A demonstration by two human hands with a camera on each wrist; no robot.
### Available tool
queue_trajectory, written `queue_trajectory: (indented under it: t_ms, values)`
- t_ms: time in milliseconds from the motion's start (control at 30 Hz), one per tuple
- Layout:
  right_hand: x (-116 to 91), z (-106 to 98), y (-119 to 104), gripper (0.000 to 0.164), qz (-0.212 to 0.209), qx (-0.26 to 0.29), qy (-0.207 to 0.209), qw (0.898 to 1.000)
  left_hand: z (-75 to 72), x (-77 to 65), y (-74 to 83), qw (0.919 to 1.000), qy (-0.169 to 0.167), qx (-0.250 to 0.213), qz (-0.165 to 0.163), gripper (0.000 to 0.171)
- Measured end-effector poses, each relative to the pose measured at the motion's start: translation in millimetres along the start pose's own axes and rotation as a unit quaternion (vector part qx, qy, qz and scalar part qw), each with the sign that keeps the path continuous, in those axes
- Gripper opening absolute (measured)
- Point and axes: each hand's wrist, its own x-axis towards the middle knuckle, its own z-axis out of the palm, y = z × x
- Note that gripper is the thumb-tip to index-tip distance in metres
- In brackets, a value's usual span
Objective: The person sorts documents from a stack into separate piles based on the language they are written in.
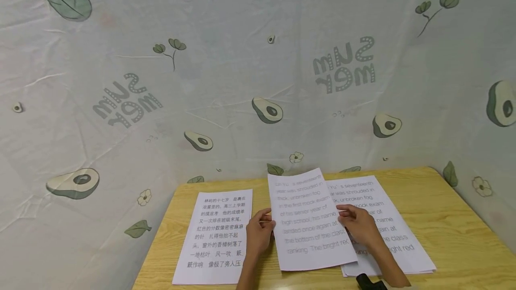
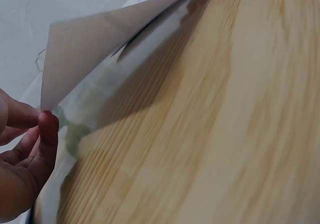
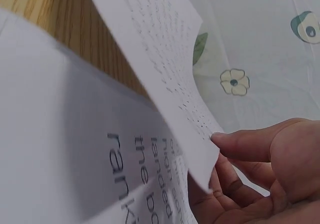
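A printed sheet of paper (image 1: 302,223) with English text is raised above the table between both hands. My left hand (image 1: 260,234) pinches its left edge between thumb and fingers; the left wrist view shows the underside of the paper (image 2: 95,48) slanting up from those fingertips. On the opposite edge, my right hand (image 1: 359,225) grips the paper with the thumb on the printed face and the fingers behind, as the right wrist view shows. Under the right hand lies a stack of sheets (image 1: 397,232) with the same English text, partly covered by the raised sheet.
Left of the hands, a sheet with Chinese text (image 1: 213,236) lies flat on the wooden table (image 1: 161,240). A pale curtain (image 1: 225,79) printed with avocados and leaves hangs behind the table. A small black object (image 1: 368,282) shows near the right forearm at the bottom.
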Motion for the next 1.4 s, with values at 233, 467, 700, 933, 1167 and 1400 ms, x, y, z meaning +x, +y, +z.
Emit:
queue_trajectory:
  t_ms: [233, 467, 700, 933, 1167, 1400]
  values:
    - [-2, -19, 12, 0.041, 0.008, -0.010, 0.004, 1.000, 23.7, -2.8, 5.6, 0.9988, -0.012, -0.047, -0.003, 0.039]
    - [-4, -38, 23, 0.042, 0.017, -0.024, 0.015, 0.999, 46.1, -3.8, 10.7, 0.9970, -0.026, -0.073, -0.001, 0.038]
    - [-3, -58, 36, 0.043, 0.030, -0.026, 0.016, 0.999, 66.4, -6.2, 18.6, 0.9947, -0.043, -0.093, -0.003, 0.038]
    - [-4, -80, 47, 0.045, 0.035, -0.032, 0.015, 0.999, 87.8, -8.1, 26.3, 0.9944, -0.050, -0.093, -0.005, 0.039]
    - [-6, -98, 58, 0.047, 0.050, -0.049, 0.024, 0.997, 111.0, -10.4, 35.6, 0.9946, -0.050, -0.091, -0.004, 0.039]
    - [-8, -116, 63, 0.047, 0.049, -0.065, 0.031, 0.996, 128.2, -13.0, 41.6, 0.9939, -0.051, -0.097, -0.012, 0.039]
